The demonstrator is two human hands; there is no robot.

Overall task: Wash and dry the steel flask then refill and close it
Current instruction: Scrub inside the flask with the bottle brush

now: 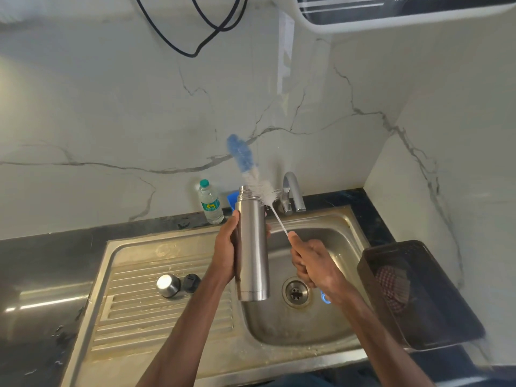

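The white marble-veined wall [111, 107] backs a dark stone countertop [42, 261]. Set into the countertop is a stainless steel sink [167, 247] with a ribbed drainboard on the left and a basin on the right. A dark rectangular mesh basket [424, 325] sits on the counter just right of the basin and contains a checked cloth [392, 286].

The cylindrical brushed-steel flask [252, 247] is held upright above the left edge of the basin, with its threaded mouth uncovered. The left hand [224, 247] grips the flask body at mid-height: the thumb is on the near-left side and the fingers wrap behind it. The right hand [312, 263] is closed in a fist round the handle of a long wire-stemmed bottle brush with blue and white bristles [259, 188]. The brush is outside the flask. It slopes up and to the left, and its white bristles touch the right side of the flask neck.

A clear plastic water bottle with a green cap [210, 202] stands against the wall, left of the flask. A chrome tap [291, 191] rises behind the basin. A rounded steel cup-lid [168, 285] and a black round stopper [191, 282] lie side by side on the drainboard. The round drain strainer [296, 292] is at the basin floor.
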